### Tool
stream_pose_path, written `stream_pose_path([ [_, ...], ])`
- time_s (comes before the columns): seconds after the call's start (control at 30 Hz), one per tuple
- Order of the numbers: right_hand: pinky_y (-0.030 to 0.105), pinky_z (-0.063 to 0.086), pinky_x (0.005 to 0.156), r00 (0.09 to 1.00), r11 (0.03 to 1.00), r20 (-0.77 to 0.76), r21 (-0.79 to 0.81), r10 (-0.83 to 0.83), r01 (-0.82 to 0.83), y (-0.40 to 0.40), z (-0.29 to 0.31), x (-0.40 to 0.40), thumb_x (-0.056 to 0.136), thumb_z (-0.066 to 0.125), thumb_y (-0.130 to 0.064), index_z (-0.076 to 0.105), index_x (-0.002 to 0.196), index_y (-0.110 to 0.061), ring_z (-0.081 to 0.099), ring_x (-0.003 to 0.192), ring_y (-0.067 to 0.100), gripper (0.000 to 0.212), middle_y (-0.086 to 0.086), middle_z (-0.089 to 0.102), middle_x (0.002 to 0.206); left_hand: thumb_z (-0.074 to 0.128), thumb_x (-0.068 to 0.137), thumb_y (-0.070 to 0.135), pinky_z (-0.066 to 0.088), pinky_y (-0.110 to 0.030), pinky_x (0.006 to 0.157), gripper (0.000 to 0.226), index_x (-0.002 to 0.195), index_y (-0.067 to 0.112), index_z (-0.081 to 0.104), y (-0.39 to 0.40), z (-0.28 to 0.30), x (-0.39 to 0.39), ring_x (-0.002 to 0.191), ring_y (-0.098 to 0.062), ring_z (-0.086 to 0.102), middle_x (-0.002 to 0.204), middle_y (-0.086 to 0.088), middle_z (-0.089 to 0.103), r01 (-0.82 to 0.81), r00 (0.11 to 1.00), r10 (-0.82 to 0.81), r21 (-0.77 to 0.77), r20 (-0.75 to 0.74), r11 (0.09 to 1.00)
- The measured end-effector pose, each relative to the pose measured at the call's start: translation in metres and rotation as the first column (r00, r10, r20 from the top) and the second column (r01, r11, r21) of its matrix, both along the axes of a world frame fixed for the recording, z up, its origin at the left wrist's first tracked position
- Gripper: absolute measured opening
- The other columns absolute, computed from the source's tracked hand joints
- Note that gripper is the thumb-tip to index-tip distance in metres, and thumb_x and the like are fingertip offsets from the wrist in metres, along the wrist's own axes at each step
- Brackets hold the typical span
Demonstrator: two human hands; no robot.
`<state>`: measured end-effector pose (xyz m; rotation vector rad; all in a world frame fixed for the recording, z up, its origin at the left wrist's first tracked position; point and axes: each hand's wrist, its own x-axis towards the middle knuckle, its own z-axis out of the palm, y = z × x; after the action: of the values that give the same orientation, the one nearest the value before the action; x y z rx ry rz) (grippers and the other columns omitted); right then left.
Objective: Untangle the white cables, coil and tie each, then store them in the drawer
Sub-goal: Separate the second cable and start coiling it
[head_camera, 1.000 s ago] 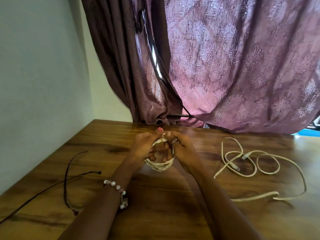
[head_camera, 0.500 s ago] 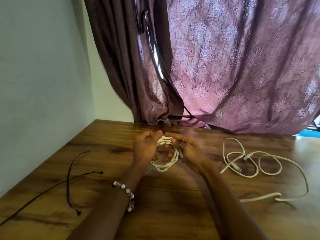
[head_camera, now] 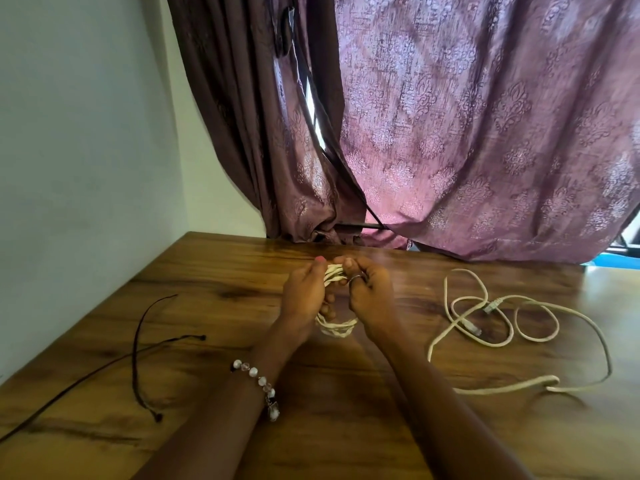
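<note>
Since half a second ago both hands have drawn closer together, squeezing the coiled white cable (head_camera: 335, 325) into a narrower oval; a second ago it was a rounder ring held more loosely between them. The left hand (head_camera: 304, 295) curls round the coil's left side, thumb tip pressed on the bundled strands at the top, fingers tucked inside the loop. The right hand (head_camera: 370, 299), with a ring on one finger, grips the right side, its thumb meeting the left thumb over the same top strands. Below the two palms the bottom arc of the coil hangs out, just above the wooden tabletop (head_camera: 221, 285). Well to the right of the right hand lies the second white cable (head_camera: 519, 327), loose and uncoiled, looped over itself with two clear plug ends showing inside the loops and a long strand trailing back towards the person. On the left wrist sits a beaded bracelet (head_camera: 258, 379). Well to the left of the left hand a thin black cord (head_camera: 138, 344) curves across the wood. Beyond the hands a patterned purple curtain (head_camera: 467, 133) hangs down to the table's far edge, and a pale wall (head_camera: 79, 133) runs along the left.
</note>
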<state>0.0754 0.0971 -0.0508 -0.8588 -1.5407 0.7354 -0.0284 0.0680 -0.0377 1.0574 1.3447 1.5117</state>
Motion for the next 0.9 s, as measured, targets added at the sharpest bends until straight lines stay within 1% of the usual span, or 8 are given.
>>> stream_pose_path([
  [0.07, 0.011, 0.037, 0.046, 1.0, 1.0, -0.022, -0.02, 0.017, -0.017, -0.002, 0.001, -0.001, 0.099, 0.044, -0.01, 0.066, 0.091, -0.006, 0.053, 0.051, -0.003, 0.024, -0.004, 0.064, 0.068, 0.046, 0.096, 0.035, 0.044, -0.028, 0.048, 0.037, 0.074, 0.013, 0.066, 0.001, 0.001, -0.002, 0.049, -0.02, 0.052, 0.058, -0.006, 0.056, -0.007, 1.0, 0.008, -0.022, 0.021, 1.0],
  [0.17, 0.016, 0.03, 0.038, 0.989, 0.979, -0.085, -0.149, 0.124, -0.136, -0.01, 0.009, -0.004, 0.101, 0.043, -0.016, 0.063, 0.084, 0.001, 0.038, 0.038, -0.001, 0.03, -0.012, 0.05, 0.048, 0.052, 0.09, 0.032, 0.046, -0.037, 0.057, 0.035, 0.064, 0.015, 0.066, 0.005, 0.0, -0.006, 0.06, -0.026, 0.059, 0.062, -0.006, 0.062, -0.131, 0.991, 0.132, -0.031, 0.002, 0.991],
  [0.33, 0.023, 0.044, 0.04, 0.85, 0.702, -0.372, -0.486, 0.373, -0.521, -0.013, 0.026, 0.015, 0.098, 0.047, -0.024, 0.062, 0.096, 0.004, 0.043, 0.032, 0.012, 0.032, 0.007, 0.057, 0.056, 0.052, 0.093, 0.026, 0.045, -0.035, 0.064, 0.029, 0.069, 0.011, 0.061, 0.001, -0.001, -0.007, 0.071, -0.024, 0.06, 0.071, -0.005, 0.064, -0.205, 0.956, 0.225, 0.12, -0.188, 0.971],
  [0.47, 0.028, 0.05, 0.05, 0.816, 0.554, -0.441, -0.6, 0.373, -0.577, -0.008, 0.031, 0.024, 0.097, 0.043, -0.042, 0.062, 0.089, -0.002, 0.047, 0.036, 0.011, 0.045, 0.007, 0.059, 0.062, 0.054, 0.093, 0.02, 0.04, -0.034, 0.06, 0.026, 0.068, 0.014, 0.053, 0.003, -0.004, -0.004, 0.062, -0.019, 0.05, 0.063, -0.003, 0.054, -0.157, 0.921, 0.251, 0.304, -0.298, 0.94],
  [0.6, 0.024, 0.045, 0.045, 0.84, 0.61, -0.449, -0.587, 0.303, -0.533, -0.007, 0.032, 0.02, 0.098, 0.048, -0.028, 0.056, 0.085, -0.006, 0.039, 0.033, 0.005, 0.027, 0.003, 0.055, 0.058, 0.053, 0.093, 0.018, 0.032, -0.025, 0.043, 0.029, 0.065, 0.017, 0.048, -0.002, -0.005, -0.009, 0.048, -0.012, 0.04, 0.054, 0.003, 0.043, -0.086, 0.98, 0.124, 0.231, -0.155, 0.969],
  [0.7, 0.018, 0.035, 0.037, 0.826, 0.607, -0.501, -0.581, 0.258, -0.541, -0.008, 0.031, 0.015, 0.099, 0.046, -0.022, 0.05, 0.08, -0.009, 0.033, 0.032, 0.004, 0.024, 0.002, 0.049, 0.056, 0.051, 0.092, 0.015, 0.033, -0.021, 0.04, 0.026, 0.066, 0.017, 0.052, -0.008, -0.002, -0.01, 0.047, -0.011, 0.047, 0.059, 0.0, 0.051, -0.039, 0.999, 0.034, 0.141, 0.034, 0.989],
  [0.8, 0.013, 0.02, 0.032, 0.842, 0.638, -0.49, -0.579, 0.224, -0.507, -0.011, 0.032, 0.008, 0.1, 0.044, -0.023, 0.044, 0.074, -0.016, 0.025, 0.031, 0.003, 0.027, 0.0, 0.041, 0.053, 0.05, 0.09, 0.011, 0.038, -0.02, 0.039, 0.025, 0.068, 0.015, 0.061, -0.013, 0.002, -0.007, 0.047, -0.011, 0.052, 0.063, -0.004, 0.058, -0.082, 0.982, 0.065, 0.094, 0.176, 0.992],
  [0.9, 0.014, 0.017, 0.033, 0.902, 0.754, -0.389, -0.531, 0.188, -0.386, -0.017, 0.03, 0.0, 0.095, 0.055, -0.027, 0.047, 0.064, -0.017, 0.023, 0.033, 0.004, 0.033, -0.001, 0.038, 0.052, 0.051, 0.088, 0.011, 0.039, -0.02, 0.038, 0.023, 0.069, 0.012, 0.065, -0.018, 0.004, -0.007, 0.044, -0.015, 0.051, 0.058, -0.007, 0.059, -0.132, 0.956, 0.121, 0.026, 0.266, 0.991],
])
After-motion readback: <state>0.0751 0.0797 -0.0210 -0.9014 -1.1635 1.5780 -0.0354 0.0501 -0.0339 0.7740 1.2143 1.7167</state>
